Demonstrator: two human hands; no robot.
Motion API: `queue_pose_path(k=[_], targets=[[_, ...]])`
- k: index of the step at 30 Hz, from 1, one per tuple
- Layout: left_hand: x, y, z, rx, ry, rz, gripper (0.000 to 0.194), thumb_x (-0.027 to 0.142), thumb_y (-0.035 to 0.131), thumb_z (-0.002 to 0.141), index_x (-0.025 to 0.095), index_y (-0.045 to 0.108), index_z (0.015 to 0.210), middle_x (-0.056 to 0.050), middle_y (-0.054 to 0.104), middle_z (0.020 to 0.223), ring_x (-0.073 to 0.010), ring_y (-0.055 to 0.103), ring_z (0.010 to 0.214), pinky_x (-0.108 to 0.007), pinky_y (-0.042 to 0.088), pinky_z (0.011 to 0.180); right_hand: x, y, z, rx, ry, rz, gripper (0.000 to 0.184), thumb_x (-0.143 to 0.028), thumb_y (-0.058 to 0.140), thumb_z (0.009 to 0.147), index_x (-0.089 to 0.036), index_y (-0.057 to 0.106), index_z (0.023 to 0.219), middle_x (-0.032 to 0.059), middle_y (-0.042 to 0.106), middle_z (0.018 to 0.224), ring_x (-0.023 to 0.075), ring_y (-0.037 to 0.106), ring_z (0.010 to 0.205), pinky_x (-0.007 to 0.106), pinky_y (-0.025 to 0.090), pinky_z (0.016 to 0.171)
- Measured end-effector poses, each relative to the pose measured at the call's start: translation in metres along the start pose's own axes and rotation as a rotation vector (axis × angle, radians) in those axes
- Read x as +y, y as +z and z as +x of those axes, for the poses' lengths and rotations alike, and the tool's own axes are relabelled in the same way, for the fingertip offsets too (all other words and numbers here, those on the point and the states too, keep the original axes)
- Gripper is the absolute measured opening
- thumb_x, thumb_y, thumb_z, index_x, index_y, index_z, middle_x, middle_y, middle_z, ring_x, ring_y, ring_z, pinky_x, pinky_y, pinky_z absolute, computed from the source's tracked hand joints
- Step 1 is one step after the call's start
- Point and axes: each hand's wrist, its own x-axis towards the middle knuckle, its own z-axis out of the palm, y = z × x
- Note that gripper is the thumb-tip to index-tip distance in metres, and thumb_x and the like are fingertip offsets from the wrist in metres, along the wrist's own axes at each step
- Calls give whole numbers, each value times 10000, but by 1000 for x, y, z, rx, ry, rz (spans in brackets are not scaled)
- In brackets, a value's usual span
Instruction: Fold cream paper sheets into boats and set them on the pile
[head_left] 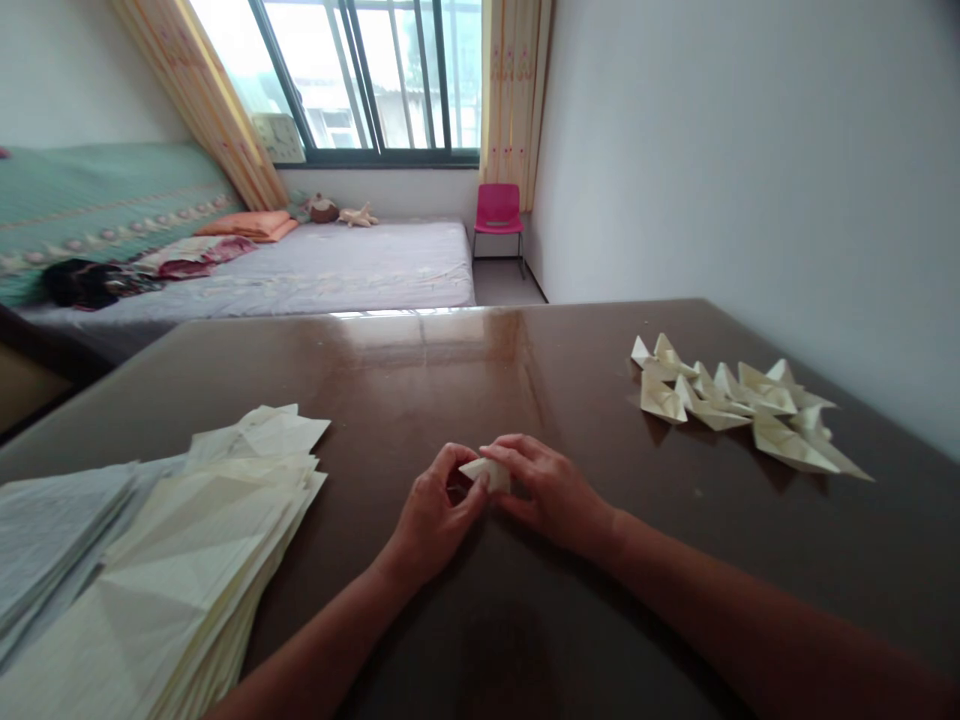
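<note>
A small folded piece of cream paper (495, 474) is held between both hands over the middle of the brown table (420, 390). My left hand (439, 505) pinches its left side between thumb and fingers. From the right, my right hand (551, 490) grips it too, with fingertips along the top and the thumb lower down. The fingers cover much of the paper, so its full shape is hidden. Several folded paper boats (795, 435) lie grouped at the right of the table.
A stack of creased cream sheets (172, 560) lies at the left, beside greyish printed papers (52, 530). Past the table's far edge are a bed (390, 265) and a pink chair (498, 208) below a window. A white wall (750, 180) runs along the right.
</note>
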Motion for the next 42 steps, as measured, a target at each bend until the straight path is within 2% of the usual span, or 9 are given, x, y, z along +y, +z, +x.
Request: queue_pose_path(k=[3, 6, 9, 20, 26, 32, 35, 38, 42], targets=[[-1, 0, 0, -43, 9, -57, 228, 369, 586, 832, 181, 529, 947, 12, 613, 765, -105, 577, 638, -208, 478, 596, 1, 1, 1, -21, 25, 36, 492, -284, 607, 823, -197, 516, 1298, 112, 565, 1242, 213, 523, 1135, 362, 434, 976], [-2, -1, 1, -99, 19, -121, 243, 366, 589, 839, 174, 527, 975, 9, 601, 771, -100, 566, 637, -208, 479, 593, 0, -3, 4, -89, 62, 179, 499, -262, 609, 814, -194, 520, 1300, 104, 586, 1216, 172, 590, 955, 299, 487, 847], [-1, -2, 1, -142, 34, -192, 227, 360, 563, 863, 165, 518, 969, 1, 596, 790, -93, 556, 640, -205, 474, 590, -2, -8, 6, -170, 70, 328, 447, -258, 578, 845, -194, 534, 1285, 82, 609, 1164, 125, 589, 816, 244, 483, 752], [1, -3, 1, -209, 66, -233, 182, 332, 555, 878, 163, 504, 922, 17, 566, 763, -81, 540, 646, -196, 469, 603, 0, -12, 7, -295, 85, 517, 356, -340, 474, 919, -146, 590, 1195, 30, 648, 928, 112, 539, 722, 210, 433, 654], [-4, 1, -1, -117, 131, 22, 142, 310, 534, 876, 170, 530, 899, 0, 584, 796, -98, 557, 689, -209, 481, 632, -3, -10, 5, -288, 18, 373, 322, -284, 437, 918, -169, 595, 1174, 13, 670, 892, 142, 583, 802, 229, 455, 735], [-5, 5, -7, -17, 309, 396, 115, 263, 494, 867, 201, 529, 957, 1, 569, 815, -106, 554, 678, -226, 477, 652, -10, 1, -2, -112, 37, -70, 468, -211, 469, 856, -163, 467, 1322, 125, 564, 1241, 233, 529, 1095, 368, 414, 949], [-1, 9, -12, -12, 367, 513, 175, 225, 481, 848, 216, 500, 1022, -4, 569, 850, -121, 581, 710, -245, 477, 677, -10, 5, -3, -101, 88, -151, 330, -200, 462, 860, -188, 553, 1178, 99, 554, 1112, 197, 553, 963, 321, 458, 856], [3, 14, -15, 20, 293, 589, 273, 246, 501, 836, 236, 443, 1103, 6, 589, 859, -143, 604, 713, -263, 464, 658, -9, 8, -1, -103, 97, -99, 277, -118, 431, 843, -186, 549, 1084, 64, 519, 987, 158, 545, 845, 276, 466, 791], [2, 15, -12, 51, 158, 577, 272, 248, 507, 827, 241, 411, 1081, 15, 575, 868, -146, 598, 685, -264, 443, 623, -7, 12, 0, 0, 57, 30, 378, -73, 469, 784, -187, 461, 1145, 57, 509, 1013, 165, 524, 900, 279, 454, 810]])
